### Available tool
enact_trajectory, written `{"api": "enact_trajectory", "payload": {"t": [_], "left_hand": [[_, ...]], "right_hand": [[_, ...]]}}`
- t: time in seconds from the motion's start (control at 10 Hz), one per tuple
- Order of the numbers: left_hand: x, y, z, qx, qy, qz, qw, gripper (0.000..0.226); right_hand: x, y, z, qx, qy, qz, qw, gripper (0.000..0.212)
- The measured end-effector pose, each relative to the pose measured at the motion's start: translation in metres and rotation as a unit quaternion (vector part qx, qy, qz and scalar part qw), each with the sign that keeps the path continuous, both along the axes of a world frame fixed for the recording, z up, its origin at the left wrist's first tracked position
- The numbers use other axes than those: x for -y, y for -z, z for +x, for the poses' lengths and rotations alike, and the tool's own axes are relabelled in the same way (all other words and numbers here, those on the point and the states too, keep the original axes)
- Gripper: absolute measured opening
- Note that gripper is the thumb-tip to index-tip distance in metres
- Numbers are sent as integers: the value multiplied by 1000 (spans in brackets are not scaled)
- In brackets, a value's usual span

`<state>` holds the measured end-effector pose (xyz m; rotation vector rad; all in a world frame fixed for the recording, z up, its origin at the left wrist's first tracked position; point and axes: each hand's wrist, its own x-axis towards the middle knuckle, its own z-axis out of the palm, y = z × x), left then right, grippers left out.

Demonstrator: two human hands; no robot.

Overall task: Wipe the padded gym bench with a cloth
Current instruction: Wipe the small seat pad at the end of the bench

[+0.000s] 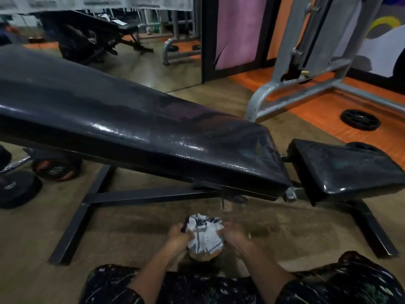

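Note:
A long black padded bench back [131, 119] slopes across the view, its glossy surface showing wet sheen. A smaller black seat pad [344, 170] sits at its right end. Below, near my lap, both hands hold a bunched white cloth with dark stripes [205, 234]. My left hand [178, 234] grips its left side and my right hand [235, 238] grips its right side. The cloth is held well short of the bench, above the floor.
The bench's black steel frame [140, 195] spreads on the wooden floor. Weight plates [15, 187] lie at the left, another plate [359, 119] on the orange floor at right. A grey machine frame [285, 95] stands behind, and a mirror [131, 40] reflects another bench.

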<state>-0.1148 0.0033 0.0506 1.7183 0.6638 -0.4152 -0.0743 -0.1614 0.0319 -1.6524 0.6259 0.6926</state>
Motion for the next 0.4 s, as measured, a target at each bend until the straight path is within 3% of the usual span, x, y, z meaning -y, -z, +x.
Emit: {"api": "enact_trajectory", "payload": {"t": [0.2,0.4], "left_hand": [[16,15,3,8,-22,25,999,18],[12,30,3,-16,-29,54,998,19]], "right_hand": [[-2,53,6,3,26,-6,1000,19],[6,33,1,-7,-61,-17,998,35]]}}
